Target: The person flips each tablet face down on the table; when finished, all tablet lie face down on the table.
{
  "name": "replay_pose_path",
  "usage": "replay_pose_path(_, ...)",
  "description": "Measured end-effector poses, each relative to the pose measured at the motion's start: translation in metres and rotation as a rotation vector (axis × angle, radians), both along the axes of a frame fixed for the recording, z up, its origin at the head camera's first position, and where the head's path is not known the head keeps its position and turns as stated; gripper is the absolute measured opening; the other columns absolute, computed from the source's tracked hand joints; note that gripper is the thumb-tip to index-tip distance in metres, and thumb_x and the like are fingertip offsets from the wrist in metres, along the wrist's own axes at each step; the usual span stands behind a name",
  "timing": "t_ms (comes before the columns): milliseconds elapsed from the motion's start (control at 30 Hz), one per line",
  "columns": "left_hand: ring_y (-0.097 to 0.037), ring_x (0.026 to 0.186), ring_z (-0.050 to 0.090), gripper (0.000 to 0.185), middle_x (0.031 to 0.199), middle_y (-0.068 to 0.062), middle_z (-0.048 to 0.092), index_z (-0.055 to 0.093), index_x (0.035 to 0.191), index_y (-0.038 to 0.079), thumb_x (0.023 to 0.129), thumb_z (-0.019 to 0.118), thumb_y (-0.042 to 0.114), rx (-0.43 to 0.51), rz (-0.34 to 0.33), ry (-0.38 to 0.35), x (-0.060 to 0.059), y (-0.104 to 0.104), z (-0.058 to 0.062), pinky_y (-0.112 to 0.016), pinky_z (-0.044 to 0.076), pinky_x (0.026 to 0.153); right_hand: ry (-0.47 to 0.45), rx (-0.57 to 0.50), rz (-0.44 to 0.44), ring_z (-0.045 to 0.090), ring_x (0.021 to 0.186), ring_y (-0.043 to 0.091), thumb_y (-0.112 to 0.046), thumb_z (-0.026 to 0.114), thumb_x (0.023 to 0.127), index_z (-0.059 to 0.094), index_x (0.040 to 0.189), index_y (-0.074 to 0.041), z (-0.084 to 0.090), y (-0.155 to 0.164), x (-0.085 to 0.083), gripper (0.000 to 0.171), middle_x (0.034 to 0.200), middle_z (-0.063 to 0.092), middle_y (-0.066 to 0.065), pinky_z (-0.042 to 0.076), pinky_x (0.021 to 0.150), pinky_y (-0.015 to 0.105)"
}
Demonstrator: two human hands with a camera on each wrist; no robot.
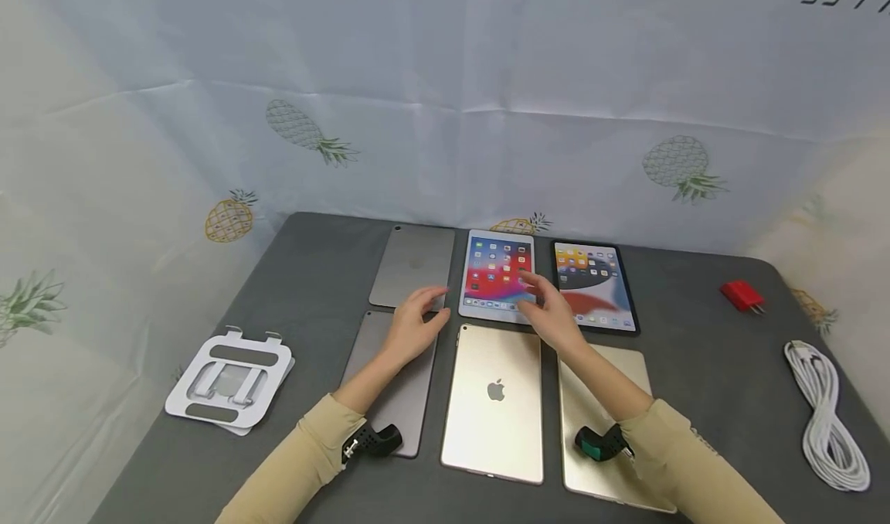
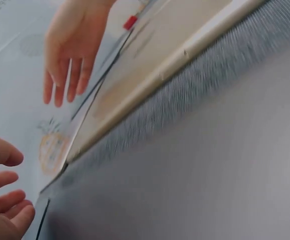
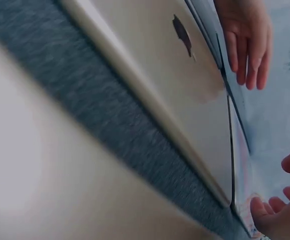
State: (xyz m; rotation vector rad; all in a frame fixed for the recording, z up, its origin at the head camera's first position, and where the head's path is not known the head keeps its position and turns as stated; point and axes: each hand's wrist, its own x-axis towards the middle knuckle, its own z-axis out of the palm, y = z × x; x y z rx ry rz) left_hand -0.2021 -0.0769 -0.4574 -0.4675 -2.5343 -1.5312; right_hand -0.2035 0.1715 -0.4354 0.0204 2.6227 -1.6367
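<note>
Bright, even light; head view sharp, wrist views w/ motion blur.

The gold tablet (image 1: 495, 402) in the middle of the grey table (image 1: 702, 369) has an apple sign on its back. Above the table, the pineapple cloth (image 1: 445, 107) shows upside-down letters cut off at its top edge.

Backdrop: a pale cloth (image 1: 445, 107) hangs behind and along both sides of the table, creased in long folds.
Pattern: pineapples are scattered over the cloth — some yellow, some grey-green — and dark mirrored letters run along its top edge.
Table: a dark grey table (image 1: 702, 354) with rounded far corners, covered in a felt-like fabric whose weave shows in the wrist views.
Light: soft and even — brightest on the middle of the cloth, with a warmer cast at the left and right edges.
Floor, windows: out of view.
</note>
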Motion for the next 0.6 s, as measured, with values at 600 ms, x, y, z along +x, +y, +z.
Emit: replay_pose_path(600, -0.033, 0.125, 0.051, 0.051, 0.134, -0.023, 0.052, 0.050, 0.138, -0.005, 0.091, 0.063, 0.011, -0.009, -0.070, -0.181, -0.003, 0.034, 0.003, -0.038, 0.046, 0.099, -0.134, -0.212, -0.034, 0.031, 0.137, 0.038, 0.000, 0.051, 0.096, 0.024, 0.150, 0.006, -0.005, 0.020, 0.017, 0.061, 0.153, 0.027, 0.025, 0.031, 0.111, 0.047)
